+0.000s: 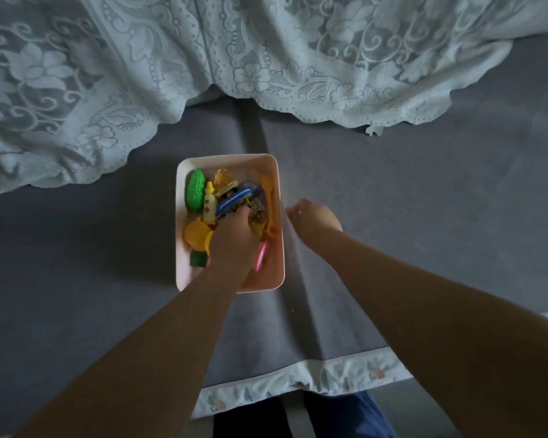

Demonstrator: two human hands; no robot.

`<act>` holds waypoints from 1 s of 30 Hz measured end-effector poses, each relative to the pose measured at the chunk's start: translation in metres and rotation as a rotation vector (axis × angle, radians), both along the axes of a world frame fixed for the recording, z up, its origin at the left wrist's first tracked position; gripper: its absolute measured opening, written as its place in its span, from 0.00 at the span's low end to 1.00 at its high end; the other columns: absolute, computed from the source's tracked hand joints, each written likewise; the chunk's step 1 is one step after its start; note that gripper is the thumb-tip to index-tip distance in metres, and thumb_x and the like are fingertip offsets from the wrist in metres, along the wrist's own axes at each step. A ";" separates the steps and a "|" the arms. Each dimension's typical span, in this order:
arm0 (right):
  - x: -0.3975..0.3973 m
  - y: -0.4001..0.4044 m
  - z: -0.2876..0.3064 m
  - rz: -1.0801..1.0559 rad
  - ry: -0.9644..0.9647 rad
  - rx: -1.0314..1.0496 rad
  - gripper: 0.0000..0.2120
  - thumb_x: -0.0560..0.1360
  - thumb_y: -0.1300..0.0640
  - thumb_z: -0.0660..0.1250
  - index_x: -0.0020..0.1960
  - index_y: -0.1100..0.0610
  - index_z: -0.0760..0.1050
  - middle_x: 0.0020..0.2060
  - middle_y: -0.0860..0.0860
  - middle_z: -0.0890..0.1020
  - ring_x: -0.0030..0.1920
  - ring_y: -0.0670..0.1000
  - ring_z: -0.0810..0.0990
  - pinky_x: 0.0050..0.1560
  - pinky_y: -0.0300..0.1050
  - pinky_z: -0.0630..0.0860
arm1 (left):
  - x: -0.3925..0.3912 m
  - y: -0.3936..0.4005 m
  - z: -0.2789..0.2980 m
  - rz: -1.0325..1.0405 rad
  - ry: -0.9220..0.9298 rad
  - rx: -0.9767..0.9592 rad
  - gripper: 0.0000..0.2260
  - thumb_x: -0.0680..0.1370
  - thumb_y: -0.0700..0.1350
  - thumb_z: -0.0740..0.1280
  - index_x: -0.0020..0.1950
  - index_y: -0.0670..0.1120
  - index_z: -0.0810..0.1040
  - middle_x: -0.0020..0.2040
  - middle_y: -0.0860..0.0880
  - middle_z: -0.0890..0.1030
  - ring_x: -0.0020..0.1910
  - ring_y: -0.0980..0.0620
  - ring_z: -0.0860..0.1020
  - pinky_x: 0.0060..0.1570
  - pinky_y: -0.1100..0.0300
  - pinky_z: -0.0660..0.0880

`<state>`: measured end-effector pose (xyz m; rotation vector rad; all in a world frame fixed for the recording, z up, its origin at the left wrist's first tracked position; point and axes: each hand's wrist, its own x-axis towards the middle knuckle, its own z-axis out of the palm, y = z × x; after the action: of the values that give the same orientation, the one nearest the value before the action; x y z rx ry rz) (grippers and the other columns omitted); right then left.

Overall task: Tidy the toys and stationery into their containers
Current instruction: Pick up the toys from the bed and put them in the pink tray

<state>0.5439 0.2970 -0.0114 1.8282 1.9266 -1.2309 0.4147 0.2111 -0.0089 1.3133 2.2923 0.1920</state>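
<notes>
A pale pink rectangular bin (181, 184) sits on a grey sheet and holds several plastic toys: a green bumpy toy (196, 191), a yellow-capped bottle (210, 202), a blue toy boat (234, 199), an orange spoon (268, 197) and a pink piece (261, 256). My left hand (234, 238) reaches down into the bin with its fingers among the toys by the blue boat; whether it grips one is hidden. My right hand (314, 221) hovers just right of the bin's rim, fingers loosely curled, holding nothing that I can see.
The grey sheet (393, 200) covers a bed with a patterned white hem (298, 380) at the near edge. A white lace cloth (203, 58) lies bunched across the far side. My legs in dark blue trousers (345, 415) stand at the bed's edge.
</notes>
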 end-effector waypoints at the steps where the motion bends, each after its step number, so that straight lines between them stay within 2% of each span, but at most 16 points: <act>1: 0.005 0.014 -0.004 -0.008 -0.013 0.055 0.13 0.81 0.54 0.56 0.59 0.57 0.75 0.52 0.56 0.80 0.50 0.57 0.80 0.47 0.45 0.76 | 0.003 0.007 -0.003 0.020 0.019 0.017 0.11 0.81 0.45 0.57 0.58 0.47 0.75 0.52 0.48 0.80 0.53 0.48 0.78 0.54 0.53 0.75; 3: 0.016 0.041 -0.010 -0.036 -0.026 0.126 0.14 0.79 0.58 0.56 0.62 0.57 0.73 0.58 0.59 0.78 0.57 0.60 0.78 0.51 0.48 0.74 | 0.007 0.022 -0.006 0.043 0.040 0.065 0.11 0.81 0.45 0.55 0.57 0.47 0.76 0.50 0.48 0.81 0.52 0.48 0.78 0.53 0.55 0.73; 5: 0.027 0.066 -0.014 -0.114 -0.030 0.170 0.16 0.78 0.62 0.56 0.65 0.57 0.70 0.62 0.59 0.74 0.59 0.60 0.77 0.54 0.49 0.74 | 0.013 0.039 -0.004 0.043 0.029 0.124 0.10 0.81 0.45 0.55 0.53 0.47 0.76 0.46 0.49 0.80 0.47 0.49 0.78 0.46 0.55 0.73; 7: 0.037 0.088 -0.020 -0.229 -0.028 0.220 0.17 0.78 0.65 0.56 0.66 0.58 0.68 0.63 0.58 0.72 0.59 0.58 0.76 0.51 0.46 0.72 | 0.019 0.056 0.002 0.042 0.031 0.156 0.08 0.81 0.45 0.56 0.51 0.45 0.74 0.41 0.49 0.78 0.40 0.50 0.75 0.39 0.57 0.67; 9: 0.045 0.107 -0.027 -0.369 -0.011 0.252 0.17 0.78 0.67 0.56 0.65 0.59 0.66 0.64 0.58 0.71 0.58 0.57 0.76 0.48 0.44 0.69 | 0.022 0.068 0.003 0.078 0.039 0.170 0.09 0.82 0.46 0.56 0.50 0.44 0.73 0.39 0.48 0.76 0.37 0.51 0.74 0.37 0.60 0.66; 12: 0.055 0.131 -0.040 -0.557 0.010 0.274 0.18 0.78 0.65 0.57 0.67 0.60 0.62 0.66 0.59 0.69 0.60 0.58 0.75 0.51 0.45 0.71 | 0.021 0.080 -0.008 0.180 0.025 0.174 0.11 0.83 0.47 0.55 0.51 0.43 0.73 0.39 0.47 0.77 0.36 0.52 0.77 0.36 0.61 0.71; 15: 0.059 0.153 -0.052 -0.667 0.027 0.264 0.23 0.79 0.62 0.59 0.72 0.63 0.57 0.70 0.61 0.66 0.66 0.59 0.71 0.63 0.47 0.70 | 0.017 0.086 -0.024 0.249 0.033 0.118 0.10 0.83 0.48 0.55 0.50 0.44 0.71 0.36 0.50 0.73 0.32 0.57 0.71 0.36 0.62 0.69; 17: 0.061 0.166 -0.057 -0.733 0.076 0.255 0.25 0.79 0.60 0.58 0.74 0.61 0.55 0.70 0.59 0.67 0.67 0.58 0.71 0.64 0.48 0.69 | 0.015 0.085 -0.031 0.253 0.079 0.084 0.10 0.83 0.49 0.54 0.50 0.46 0.70 0.33 0.53 0.69 0.30 0.59 0.68 0.32 0.64 0.66; 20: 0.062 0.183 -0.064 -0.812 0.161 0.253 0.23 0.80 0.57 0.61 0.71 0.58 0.58 0.65 0.55 0.74 0.62 0.55 0.75 0.58 0.46 0.72 | 0.013 0.085 -0.037 0.230 0.119 0.080 0.10 0.83 0.50 0.53 0.50 0.47 0.70 0.33 0.52 0.71 0.30 0.57 0.70 0.29 0.64 0.66; 23: 0.067 0.193 -0.068 -0.818 0.116 0.260 0.20 0.79 0.55 0.62 0.68 0.58 0.63 0.59 0.52 0.76 0.58 0.54 0.76 0.51 0.45 0.70 | 0.013 0.086 -0.038 0.208 0.139 0.082 0.10 0.83 0.50 0.53 0.51 0.47 0.71 0.35 0.51 0.74 0.32 0.54 0.74 0.34 0.59 0.76; 27: 0.063 0.186 -0.069 -0.691 0.021 0.180 0.12 0.79 0.55 0.62 0.60 0.58 0.77 0.53 0.54 0.81 0.54 0.56 0.80 0.52 0.46 0.76 | 0.012 0.085 -0.038 0.211 0.121 0.110 0.10 0.83 0.50 0.54 0.51 0.47 0.71 0.35 0.52 0.73 0.33 0.54 0.74 0.35 0.60 0.75; 29: 0.055 0.171 -0.074 -0.697 0.066 0.136 0.09 0.78 0.55 0.63 0.56 0.56 0.78 0.49 0.53 0.83 0.50 0.56 0.82 0.53 0.51 0.80 | 0.013 0.083 -0.036 0.223 0.077 0.136 0.10 0.83 0.49 0.54 0.50 0.47 0.71 0.35 0.52 0.73 0.33 0.54 0.73 0.35 0.60 0.73; 30: 0.050 0.160 -0.075 -0.705 0.105 0.121 0.08 0.78 0.56 0.63 0.54 0.56 0.78 0.47 0.53 0.83 0.48 0.55 0.82 0.51 0.53 0.81 | 0.013 0.081 -0.033 0.224 0.052 0.155 0.09 0.83 0.48 0.54 0.50 0.47 0.71 0.35 0.52 0.73 0.34 0.54 0.74 0.36 0.60 0.73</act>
<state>0.5936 0.4570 -0.0861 2.6850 1.4528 -1.4289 0.4275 0.2923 -0.0422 1.1425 2.5101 0.4223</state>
